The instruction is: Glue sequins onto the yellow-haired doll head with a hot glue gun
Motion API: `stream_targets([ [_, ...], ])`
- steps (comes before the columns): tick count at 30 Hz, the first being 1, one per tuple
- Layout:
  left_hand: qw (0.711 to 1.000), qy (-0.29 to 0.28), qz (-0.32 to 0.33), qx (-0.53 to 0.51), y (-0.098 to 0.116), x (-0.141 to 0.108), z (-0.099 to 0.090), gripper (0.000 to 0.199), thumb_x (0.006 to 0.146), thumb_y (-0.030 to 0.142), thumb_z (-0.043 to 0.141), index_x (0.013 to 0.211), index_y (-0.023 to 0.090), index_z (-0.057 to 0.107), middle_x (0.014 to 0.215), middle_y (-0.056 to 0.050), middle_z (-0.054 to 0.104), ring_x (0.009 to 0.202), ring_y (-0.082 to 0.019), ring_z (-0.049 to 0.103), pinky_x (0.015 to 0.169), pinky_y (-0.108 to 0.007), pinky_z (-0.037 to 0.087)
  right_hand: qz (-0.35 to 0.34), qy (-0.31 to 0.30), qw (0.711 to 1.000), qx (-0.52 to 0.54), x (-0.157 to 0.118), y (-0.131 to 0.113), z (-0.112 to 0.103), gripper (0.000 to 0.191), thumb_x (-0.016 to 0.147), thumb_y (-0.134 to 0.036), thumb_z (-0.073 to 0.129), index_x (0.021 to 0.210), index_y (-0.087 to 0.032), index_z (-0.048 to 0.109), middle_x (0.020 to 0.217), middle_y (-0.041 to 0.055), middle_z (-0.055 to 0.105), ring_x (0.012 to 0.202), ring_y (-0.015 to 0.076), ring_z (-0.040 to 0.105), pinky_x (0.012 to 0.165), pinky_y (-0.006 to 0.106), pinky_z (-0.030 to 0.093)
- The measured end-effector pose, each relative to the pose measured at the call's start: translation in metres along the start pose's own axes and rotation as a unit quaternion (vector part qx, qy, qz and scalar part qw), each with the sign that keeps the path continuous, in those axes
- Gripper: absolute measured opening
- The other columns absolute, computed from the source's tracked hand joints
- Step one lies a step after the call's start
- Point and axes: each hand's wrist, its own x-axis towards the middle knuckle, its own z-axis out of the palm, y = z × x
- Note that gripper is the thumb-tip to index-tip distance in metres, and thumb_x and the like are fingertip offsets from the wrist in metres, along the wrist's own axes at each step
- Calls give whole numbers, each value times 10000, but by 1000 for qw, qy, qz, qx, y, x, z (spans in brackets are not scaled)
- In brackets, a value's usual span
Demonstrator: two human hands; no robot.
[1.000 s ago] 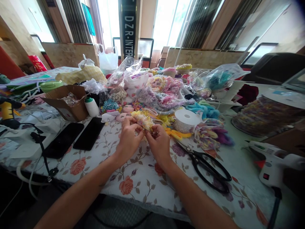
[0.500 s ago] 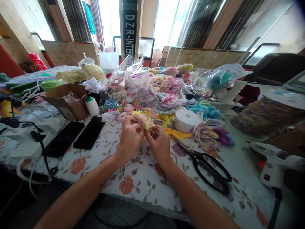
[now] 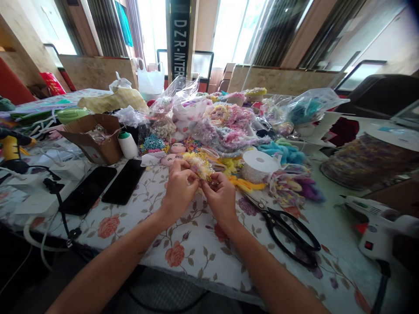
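A fluffy yellow and cream yarn piece (image 3: 200, 165) is between my two hands at the middle of the table. My left hand (image 3: 180, 185) pinches its lower left side. From the right, my right hand (image 3: 220, 192) pinches its lower edge, with the fingertips of both hands nearly touching. Just behind my left hand lie two pink doll faces (image 3: 169, 159). A white spool (image 3: 260, 165) and yellow-orange strips (image 3: 248, 184) lie to the right of my right hand. Black-handled scissors (image 3: 288, 231) rest nearer on the right.
Two black phones (image 3: 122, 182), a thread cone (image 3: 128, 145), a cardboard box (image 3: 101, 146) and a power strip (image 3: 42, 203) are at the left. A glue gun (image 3: 376, 222) and a large yarn roll (image 3: 363, 157) stand at the right. Colourful yarn (image 3: 229, 120) is heaped behind.
The view has shifted slightly. My right hand's fingers have moved a little on the yarn piece, and both hands still hold it.
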Motion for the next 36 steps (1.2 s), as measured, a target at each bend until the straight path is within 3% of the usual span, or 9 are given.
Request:
stream_targets([
  [10,999,6,27,-20,-6,3,-3,41,740,146,700,711,175,702,997,-71,547,1025,-238,544,935,-394,447,16,17,999,29,3,0,-2,245,712,-345,668,776,-197,483,603,-72,426,469,77,345,419,216,271],
  [18,997,27,74,-3,-4,1,-4,52,755,197,695,702,197,699,1113,-84,538,1132,-273,494,1004,-456,399,31,18,997,69,3,-1,-3,254,707,-345,690,786,-198,499,570,-80,420,463,74,334,410,208,254],
  [24,998,25,48,-31,-4,0,-5,59,748,178,676,692,189,693,1278,-93,496,1285,-286,393,1096,-466,304,35,8,995,88,1,-3,-4,285,697,-379,713,795,-195,518,600,-64,467,489,84,369,433,210,289],
  [28,998,9,25,-66,-4,0,-6,57,738,182,676,683,186,691,1322,-96,465,1283,-277,413,1075,-431,349,37,-3,994,106,1,-3,-4,303,689,-389,727,790,-198,515,619,-61,463,516,91,388,464,216,312],
  [36,997,19,11,-80,-5,-1,-5,78,729,154,670,663,192,681,1280,-93,490,1241,-266,453,1053,-424,372,40,4,995,92,-1,-2,-4,301,693,-372,729,779,-193,503,547,-92,362,483,71,277,431,211,209],
])
